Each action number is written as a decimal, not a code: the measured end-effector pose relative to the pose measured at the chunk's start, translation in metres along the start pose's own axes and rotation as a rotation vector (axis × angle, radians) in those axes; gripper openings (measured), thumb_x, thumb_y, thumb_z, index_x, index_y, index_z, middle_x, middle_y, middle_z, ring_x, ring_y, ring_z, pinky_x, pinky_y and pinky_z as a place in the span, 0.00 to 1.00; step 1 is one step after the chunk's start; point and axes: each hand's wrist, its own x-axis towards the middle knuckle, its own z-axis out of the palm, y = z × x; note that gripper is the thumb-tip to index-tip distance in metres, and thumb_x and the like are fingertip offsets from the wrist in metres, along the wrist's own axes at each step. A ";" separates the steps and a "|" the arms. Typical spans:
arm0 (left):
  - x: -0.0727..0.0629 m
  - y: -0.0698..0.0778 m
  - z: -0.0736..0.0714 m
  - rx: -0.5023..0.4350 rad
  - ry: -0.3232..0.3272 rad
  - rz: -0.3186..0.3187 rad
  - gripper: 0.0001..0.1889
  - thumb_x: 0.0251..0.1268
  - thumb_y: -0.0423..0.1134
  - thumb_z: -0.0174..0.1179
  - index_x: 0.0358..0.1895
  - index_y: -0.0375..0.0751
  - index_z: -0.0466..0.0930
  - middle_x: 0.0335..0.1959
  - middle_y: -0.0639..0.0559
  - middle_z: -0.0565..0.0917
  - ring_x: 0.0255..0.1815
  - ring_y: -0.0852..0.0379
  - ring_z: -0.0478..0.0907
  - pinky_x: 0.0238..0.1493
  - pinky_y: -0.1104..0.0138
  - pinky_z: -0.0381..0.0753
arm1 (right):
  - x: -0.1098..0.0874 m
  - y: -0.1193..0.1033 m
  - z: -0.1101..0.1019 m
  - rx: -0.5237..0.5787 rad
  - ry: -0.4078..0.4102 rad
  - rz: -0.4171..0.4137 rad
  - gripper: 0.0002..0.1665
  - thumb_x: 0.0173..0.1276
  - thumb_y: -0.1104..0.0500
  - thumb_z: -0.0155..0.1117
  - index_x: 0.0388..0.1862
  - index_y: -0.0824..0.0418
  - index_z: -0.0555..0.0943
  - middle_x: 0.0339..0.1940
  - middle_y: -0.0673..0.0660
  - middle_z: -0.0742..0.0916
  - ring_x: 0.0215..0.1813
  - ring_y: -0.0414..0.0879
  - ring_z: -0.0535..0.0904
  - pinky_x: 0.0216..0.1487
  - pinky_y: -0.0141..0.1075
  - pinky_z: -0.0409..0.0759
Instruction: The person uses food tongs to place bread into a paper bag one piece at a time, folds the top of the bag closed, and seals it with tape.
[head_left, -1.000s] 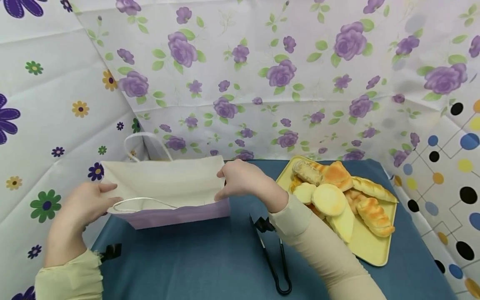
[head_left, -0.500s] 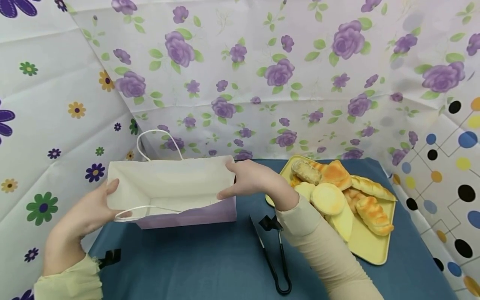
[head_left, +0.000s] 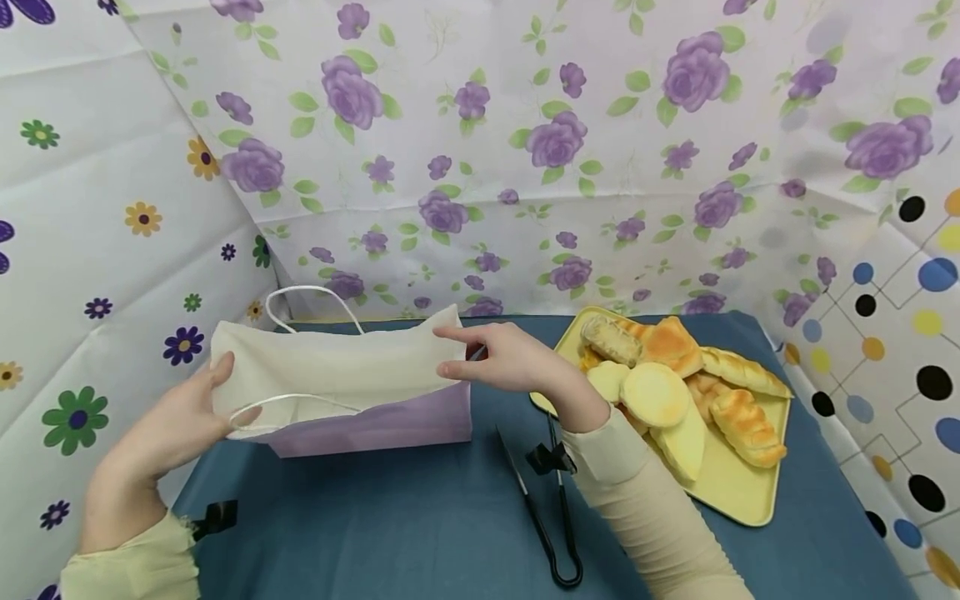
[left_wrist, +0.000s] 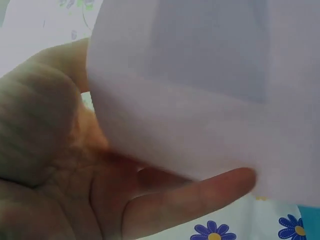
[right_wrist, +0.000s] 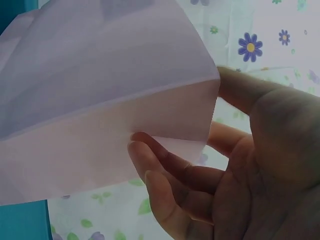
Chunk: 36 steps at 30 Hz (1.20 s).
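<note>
A purple paper bag (head_left: pixel 382 425) with a cream inside lies on the table, its wide mouth toward me. White handles (head_left: pixel 315 289) rise at its back and lie across its front edge. At the bag's left side, my left hand (head_left: pixel 161 425) grips the rim, thumb inside and fingers outside. My right hand (head_left: pixel 517 358) holds the right rim with thumb and index finger. In the right wrist view, other curled fingers (right_wrist: pixel 160 200) lie against the bag's outer side (right_wrist: pixel 105 155). The left wrist view has one finger (left_wrist: pixel 200 200) along the bag's outside (left_wrist: pixel 200 125).
Black-handled tongs (head_left: pixel 542 533) lie near my right forearm. At the right, a yellow tray (head_left: pixel 738 496) bears several breads (head_left: pixel 750 429). A blue cloth (head_left: pixel 360 525) covers the table, and patterned sheets (head_left: pixel 480 167) hang behind and at both sides.
The bag has shifted slightly right, and its right back corner now pokes up. My right index finger has straightened along that corner. The back handle rose, then dropped somewhat.
</note>
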 end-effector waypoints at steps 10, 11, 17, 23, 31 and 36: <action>-0.008 -0.005 0.004 -0.045 0.126 -0.030 0.47 0.82 0.45 0.59 0.84 0.25 0.38 0.83 0.21 0.44 0.72 0.25 0.70 0.69 0.28 0.66 | -0.003 -0.005 0.001 -0.004 0.001 0.019 0.42 0.75 0.38 0.71 0.83 0.43 0.71 0.29 0.52 0.83 0.27 0.46 0.73 0.31 0.38 0.71; -0.009 -0.006 0.005 -0.045 0.128 -0.024 0.48 0.81 0.46 0.60 0.84 0.25 0.38 0.84 0.22 0.44 0.77 0.22 0.62 0.70 0.26 0.61 | -0.002 -0.006 0.002 -0.008 0.001 0.019 0.42 0.75 0.38 0.71 0.84 0.44 0.71 0.29 0.52 0.83 0.28 0.46 0.74 0.31 0.38 0.72; -0.013 -0.009 0.008 -0.039 0.101 0.021 0.53 0.77 0.47 0.65 0.84 0.25 0.36 0.86 0.27 0.39 0.84 0.21 0.37 0.74 0.24 0.48 | -0.003 -0.007 0.004 -0.013 0.023 0.015 0.38 0.79 0.39 0.66 0.83 0.45 0.71 0.34 0.52 0.85 0.31 0.47 0.77 0.33 0.39 0.75; -0.012 -0.007 0.009 -0.050 0.100 0.023 0.53 0.78 0.48 0.65 0.85 0.25 0.36 0.86 0.26 0.38 0.84 0.21 0.36 0.75 0.25 0.46 | -0.006 -0.008 0.006 -0.008 0.047 0.012 0.35 0.81 0.38 0.62 0.83 0.43 0.71 0.41 0.49 0.86 0.32 0.47 0.78 0.34 0.41 0.77; -0.011 -0.005 0.009 -0.034 0.093 0.018 0.52 0.79 0.48 0.63 0.84 0.26 0.34 0.84 0.21 0.38 0.83 0.18 0.37 0.74 0.24 0.48 | -0.016 -0.001 0.009 0.000 0.085 -0.009 0.39 0.83 0.37 0.59 0.88 0.34 0.60 0.54 0.44 0.89 0.35 0.45 0.84 0.37 0.42 0.80; -0.012 -0.005 0.012 -0.058 0.085 0.020 0.56 0.79 0.53 0.63 0.85 0.31 0.28 0.84 0.21 0.32 0.83 0.19 0.32 0.73 0.22 0.46 | -0.037 0.006 0.011 -0.018 0.095 0.025 0.42 0.82 0.36 0.59 0.89 0.33 0.56 0.58 0.47 0.89 0.41 0.38 0.86 0.42 0.43 0.84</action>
